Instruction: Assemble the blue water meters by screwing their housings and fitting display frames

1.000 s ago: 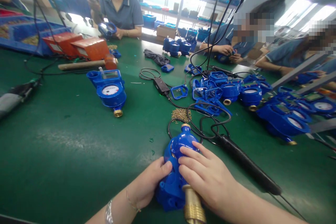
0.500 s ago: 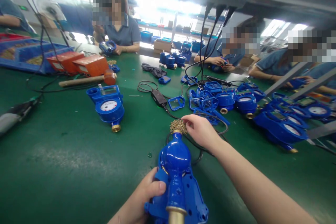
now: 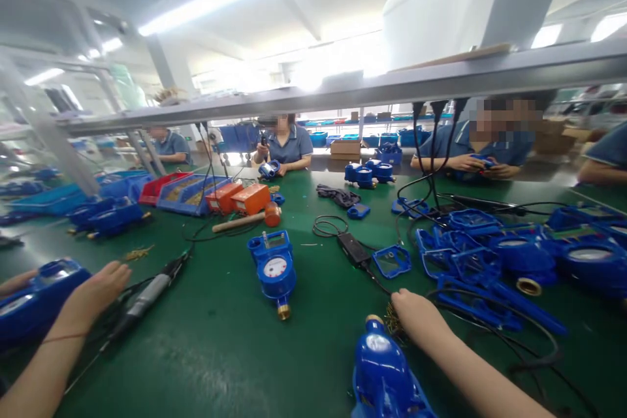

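A blue water meter body [image 3: 382,366] with a brass end lies at the bottom edge on the green table [image 3: 220,346]. My right hand [image 3: 416,315] reaches just past it. Its fingers are bunched on a small pile of brass screws [image 3: 392,323], and what they pinch is hidden. My left hand is out of the picture. A second blue meter [image 3: 275,268], dial up, lies further out at the centre.
At the left a co-worker's hand [image 3: 95,287] rests by a blue meter [image 3: 34,294] and an electric screwdriver [image 3: 142,297]. Blue meters and covers [image 3: 490,258] with black cables crowd the right. A power adapter [image 3: 353,249], a mallet [image 3: 245,219] and orange boxes [image 3: 240,198] lie beyond. People sit across the table.
The view has tilted up, so the near meter and my left hand slid off the bottom edge. My right hand left the meter and went to the screw pile.
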`<state>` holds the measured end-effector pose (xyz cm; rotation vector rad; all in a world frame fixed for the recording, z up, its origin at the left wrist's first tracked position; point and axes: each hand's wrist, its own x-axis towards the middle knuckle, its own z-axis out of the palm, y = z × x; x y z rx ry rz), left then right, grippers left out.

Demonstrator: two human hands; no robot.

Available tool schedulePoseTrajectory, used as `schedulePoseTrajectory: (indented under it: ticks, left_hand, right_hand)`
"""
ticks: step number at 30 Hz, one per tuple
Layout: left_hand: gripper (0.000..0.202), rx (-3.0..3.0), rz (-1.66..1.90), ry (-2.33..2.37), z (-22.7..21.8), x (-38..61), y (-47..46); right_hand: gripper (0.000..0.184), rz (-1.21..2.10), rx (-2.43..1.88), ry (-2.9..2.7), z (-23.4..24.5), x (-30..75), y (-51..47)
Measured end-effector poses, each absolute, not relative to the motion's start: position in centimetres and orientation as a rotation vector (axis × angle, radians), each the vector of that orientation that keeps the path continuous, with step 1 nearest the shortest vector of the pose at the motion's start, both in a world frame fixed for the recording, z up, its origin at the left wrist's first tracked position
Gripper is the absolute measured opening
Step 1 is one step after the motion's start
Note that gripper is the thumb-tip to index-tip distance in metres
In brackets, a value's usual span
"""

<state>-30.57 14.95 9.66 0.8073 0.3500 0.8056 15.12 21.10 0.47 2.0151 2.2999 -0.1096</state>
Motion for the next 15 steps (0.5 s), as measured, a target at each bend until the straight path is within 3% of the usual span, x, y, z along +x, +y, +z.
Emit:
schedulePoseTrajectory:
  ticks: [2, 3, 6, 9, 15]
  left_hand:
    - [0.014, 0.768, 0.854, 0.376, 10.4, -34.7, 16.1]
    - [0.026, 0.745, 0.863, 0.403, 10.6, -36.2, 16.6]
    - [0.043, 0.671, 0.836, 0.468, 10.4, -39.2, 18.2]
    - [0.043, 0.598, 0.74, 0.468, 10.0, -40.3, 19.4]
    - [0.037, 0.402, 0.401, 0.211, 9.3, -39.7, 20.7]
  right_hand:
    - [0.009, -0.117, 2.068, 2.318, 0.2, 15.4, 21.0]
    - [0.008, -0.127, 2.102, 2.333, 0.0, 15.6, 20.9]
    - [0.021, -0.193, 2.239, 2.393, -0.3, 16.5, 20.9]
    - [0.025, -0.374, 2.435, 2.459, -0.5, 17.5, 21.1]
    - [0.013, -1.271, 2.984, 2.297, -0.3, 18.9, 20.9]
